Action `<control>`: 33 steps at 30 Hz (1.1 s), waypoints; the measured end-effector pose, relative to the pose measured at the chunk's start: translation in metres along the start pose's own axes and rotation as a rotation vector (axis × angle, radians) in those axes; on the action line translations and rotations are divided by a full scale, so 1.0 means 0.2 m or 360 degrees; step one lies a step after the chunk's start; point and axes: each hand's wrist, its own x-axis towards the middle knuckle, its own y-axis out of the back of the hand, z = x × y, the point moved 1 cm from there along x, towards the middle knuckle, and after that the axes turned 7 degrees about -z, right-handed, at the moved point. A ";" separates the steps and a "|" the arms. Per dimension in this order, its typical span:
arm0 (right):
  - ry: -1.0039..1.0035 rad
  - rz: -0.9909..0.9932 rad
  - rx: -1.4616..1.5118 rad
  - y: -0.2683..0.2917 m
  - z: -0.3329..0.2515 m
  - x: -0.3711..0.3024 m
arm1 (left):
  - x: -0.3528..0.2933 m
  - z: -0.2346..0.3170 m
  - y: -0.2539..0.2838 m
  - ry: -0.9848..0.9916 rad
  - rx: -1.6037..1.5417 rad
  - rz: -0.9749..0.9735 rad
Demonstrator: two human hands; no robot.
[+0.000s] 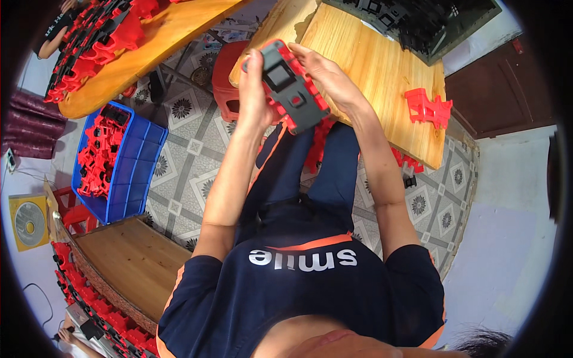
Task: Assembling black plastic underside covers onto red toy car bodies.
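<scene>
Bright scene, light source outside my view. Pale wooden table and my forearms come up light, my navy shirt goes dark with little fold detail. Black-and-red part in my left hand is readable, its recesses sink to near black. Fisheye bends straight edges hard, blue crate included. Heavy black vignette in the corners, fan near the rim looks softer

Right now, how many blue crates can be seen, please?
1: the blue crate, to the left of the left hand, holding red parts. Others may be hidden.
</scene>
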 end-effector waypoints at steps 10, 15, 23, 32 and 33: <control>0.0067 0.0255 0.0032 -0.09 0.17 -0.15 | 0.07 -0.02 0.04 -0.0231 0.0018 0.0068; 0.0014 0.0353 0.0412 -0.14 0.12 -0.16 | -0.05 0.08 0.01 -0.0335 0.0223 -0.0162; 0.0419 -0.0030 0.0268 -0.16 -0.12 0.19 | 0.17 0.54 -0.06 -0.1132 0.0078 0.0327; 0.0737 0.0761 -0.0935 -0.40 -0.21 0.94 | 0.57 0.83 0.19 -0.0631 0.0128 0.0798; 0.0777 0.0858 -0.1002 -0.39 -0.17 0.95 | 0.55 0.76 0.17 -0.0744 0.0372 0.0951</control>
